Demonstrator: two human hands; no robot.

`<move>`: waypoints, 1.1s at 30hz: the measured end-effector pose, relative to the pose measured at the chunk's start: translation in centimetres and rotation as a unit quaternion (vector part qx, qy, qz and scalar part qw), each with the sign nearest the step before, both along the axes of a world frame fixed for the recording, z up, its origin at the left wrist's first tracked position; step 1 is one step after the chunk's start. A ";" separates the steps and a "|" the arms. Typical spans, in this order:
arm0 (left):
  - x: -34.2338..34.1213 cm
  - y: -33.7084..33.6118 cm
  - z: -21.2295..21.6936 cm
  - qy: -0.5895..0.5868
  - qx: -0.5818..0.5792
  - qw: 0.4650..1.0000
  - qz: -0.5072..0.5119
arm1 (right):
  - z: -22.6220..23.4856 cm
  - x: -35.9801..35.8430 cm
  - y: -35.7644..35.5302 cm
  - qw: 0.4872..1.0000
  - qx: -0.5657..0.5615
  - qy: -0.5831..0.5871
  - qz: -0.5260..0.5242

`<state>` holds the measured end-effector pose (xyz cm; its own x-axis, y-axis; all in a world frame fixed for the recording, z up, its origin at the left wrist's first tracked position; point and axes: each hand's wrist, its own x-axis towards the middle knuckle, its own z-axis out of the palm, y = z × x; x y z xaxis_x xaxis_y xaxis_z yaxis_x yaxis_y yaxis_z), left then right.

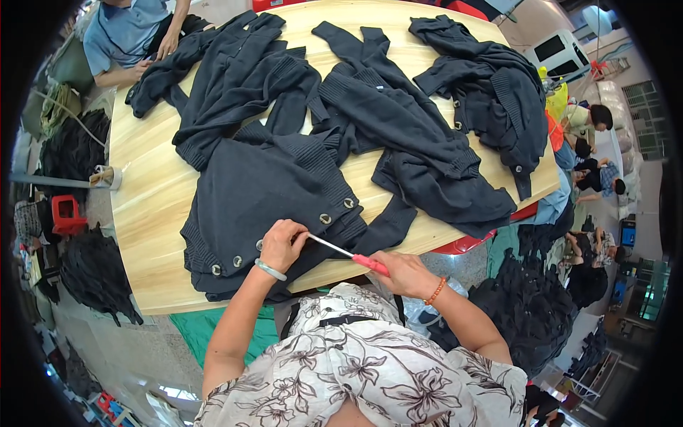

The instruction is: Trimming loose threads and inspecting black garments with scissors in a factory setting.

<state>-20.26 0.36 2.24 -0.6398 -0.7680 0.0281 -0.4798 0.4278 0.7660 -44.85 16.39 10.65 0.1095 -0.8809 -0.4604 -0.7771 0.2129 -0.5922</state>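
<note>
Dark cardigan [242,192] lies between 7 and 8 o'clock on our pale wooden table [146,235]. We grip the red-handled tool [368,264] in our right hand [407,274], its metal shaft pointing to 10 o'clock; our left hand [283,245] has fingertips pressed together at the shaft's tip, but what they pinch we cannot tell.

Table [146,228]: pale wood-grain top. Load: dark knitwear [284,78]. Near edge: sweater [249,188] laid flat, ribbed borders, round buttons [325,218] in slanting row. Far left: crumpled heap [231,89]. Center: overlapping garments [398,117], stretched diagonally. Right: bunched cardigan [491,78], buttons visible. Wood grain shows between piles.
</note>
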 end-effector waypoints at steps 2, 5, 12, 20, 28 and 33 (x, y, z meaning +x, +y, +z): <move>-2.0 -0.3 0.5 0.005 -0.089 0.996 -0.008 | -0.3 -1.4 0.8 1.000 -0.003 -0.001 -0.017; -5.2 -0.6 -0.7 -0.042 -0.108 0.993 -0.013 | -0.9 -2.8 1.8 0.998 0.000 0.017 -0.068; -7.5 -0.9 -2.6 -0.264 -0.022 0.959 -0.103 | -0.9 -3.1 1.8 0.995 0.038 0.066 -0.057; -8.0 -1.2 -3.4 -0.190 0.067 0.976 -0.086 | -1.0 -3.9 2.1 0.997 0.047 0.028 -0.048; -12.6 0.5 -6.7 -0.149 -0.050 0.983 -0.099 | -2.1 -5.5 3.2 0.988 0.054 0.083 -0.114; -12.5 -0.2 -7.7 -0.127 0.004 0.988 -0.086 | -1.1 -5.6 2.6 0.989 0.086 0.097 -0.074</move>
